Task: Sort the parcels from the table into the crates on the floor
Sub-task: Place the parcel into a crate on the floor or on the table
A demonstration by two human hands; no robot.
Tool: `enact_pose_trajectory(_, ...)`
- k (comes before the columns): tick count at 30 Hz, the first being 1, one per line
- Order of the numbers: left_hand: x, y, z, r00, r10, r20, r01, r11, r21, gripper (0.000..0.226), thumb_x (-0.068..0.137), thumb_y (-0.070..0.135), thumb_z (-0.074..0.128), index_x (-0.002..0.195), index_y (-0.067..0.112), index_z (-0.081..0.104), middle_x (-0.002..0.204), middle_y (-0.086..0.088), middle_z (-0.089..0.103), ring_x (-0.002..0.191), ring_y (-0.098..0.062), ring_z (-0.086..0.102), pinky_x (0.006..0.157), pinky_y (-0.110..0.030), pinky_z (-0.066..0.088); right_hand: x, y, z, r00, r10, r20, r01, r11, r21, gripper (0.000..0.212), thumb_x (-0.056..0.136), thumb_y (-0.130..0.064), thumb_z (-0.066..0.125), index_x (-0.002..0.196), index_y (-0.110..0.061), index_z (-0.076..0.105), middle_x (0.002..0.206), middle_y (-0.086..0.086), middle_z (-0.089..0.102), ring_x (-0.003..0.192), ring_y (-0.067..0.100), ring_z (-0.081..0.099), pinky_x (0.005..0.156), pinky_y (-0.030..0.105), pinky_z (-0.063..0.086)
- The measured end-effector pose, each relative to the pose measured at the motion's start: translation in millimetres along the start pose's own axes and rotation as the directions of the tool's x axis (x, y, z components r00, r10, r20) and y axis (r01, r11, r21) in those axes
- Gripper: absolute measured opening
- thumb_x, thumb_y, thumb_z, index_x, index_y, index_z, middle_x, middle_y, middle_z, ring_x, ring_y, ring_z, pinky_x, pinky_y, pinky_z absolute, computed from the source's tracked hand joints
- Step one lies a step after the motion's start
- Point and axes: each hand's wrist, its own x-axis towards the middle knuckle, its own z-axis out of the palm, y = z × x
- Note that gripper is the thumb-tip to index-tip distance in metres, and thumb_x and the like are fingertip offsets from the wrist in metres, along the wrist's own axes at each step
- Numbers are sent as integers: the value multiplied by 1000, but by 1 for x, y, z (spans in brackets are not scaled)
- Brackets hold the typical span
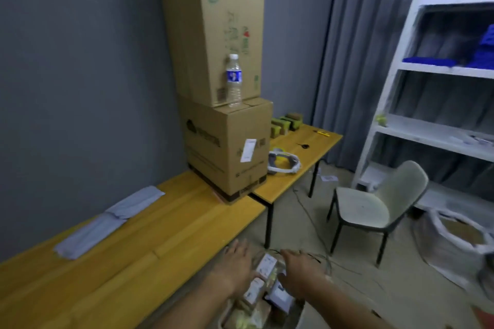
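Both hands over the parcel pile down on the floor

Two grey mailers (109,222) lie flat end to end on the yellow table (171,235), long axis running along the grey wall. Labelled parcels (264,283) sit jumbled in a crate (223,315) below the table edge. My left hand (235,267) and right hand (302,270) reach out flat, fingers straight, gripping nothing.
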Motion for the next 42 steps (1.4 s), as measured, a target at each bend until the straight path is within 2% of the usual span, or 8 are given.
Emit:
enact_pose_trajectory(2,-19,-49,-9,998,-54,-20,53,998,-25,75,106,47,33,159,10,-4,168,-9,-7,155,-30,-6,125,-46,10,19,-49,-4,999,-48,9,48,999,-12,65,104,-41,46,160,-18,22,161,6,36,149,33,31,119,44,33)
enact_pose_trajectory(8,-85,-165,-12,963,-247,-106,235,965,-115,76,106,48,35,160,12,-5,168,-8,-6,155,-28,-4,126,-44,9,49,-180,-3,973,-229,-41,224,969,-104,67,106,-37,45,161,-13,16,167,7,24,155,28,18,125,39,17)
enact_pose_trajectory(13,-116,-235,-13,926,-368,-88,347,918,-191,75,107,47,35,160,14,-6,168,-6,-8,155,-27,-5,126,-45,10,75,-252,3,945,-325,-26,319,938,-133,68,106,-38,46,162,-17,15,169,1,19,157,24,11,124,37,21)
enact_pose_trajectory(26,-77,-375,0,819,-573,36,566,795,-221,81,104,54,37,160,13,-3,169,-7,-1,155,-29,2,125,-44,15,226,-343,19,885,-449,127,466,867,-179,72,104,-41,48,162,-19,13,168,-4,18,157,26,6,122,39,31)
enact_pose_trajectory(31,-58,-422,7,766,-639,74,634,731,-253,83,102,56,39,160,12,-1,168,-8,3,155,-30,5,124,-42,17,283,-383,24,846,-501,183,530,827,-186,69,104,-37,48,161,-15,17,166,0,26,156,24,17,123,33,19)
enact_pose_trajectory(34,-45,-457,11,747,-653,124,659,703,-266,84,101,57,39,160,11,0,168,-9,4,155,-30,6,124,-42,18,312,-410,33,825,-519,224,559,806,-195,70,103,-38,48,161,-15,17,166,0,26,156,26,15,123,34,21)
enact_pose_trajectory(38,-19,-515,27,742,-660,123,666,702,-251,84,101,56,41,160,9,3,168,-11,7,154,-30,9,122,-43,23,360,-445,53,829,-503,246,551,809,-202,68,102,-39,49,161,-18,20,165,-2,28,156,27,15,123,36,24)
enact_pose_trajectory(42,19,-584,53,756,-640,133,652,722,-233,84,100,57,43,159,8,9,164,-13,16,151,-34,20,117,-45,33,407,-469,82,847,-466,255,518,830,-205,69,100,-40,50,159,-15,25,162,2,35,152,20,27,125,30,14)
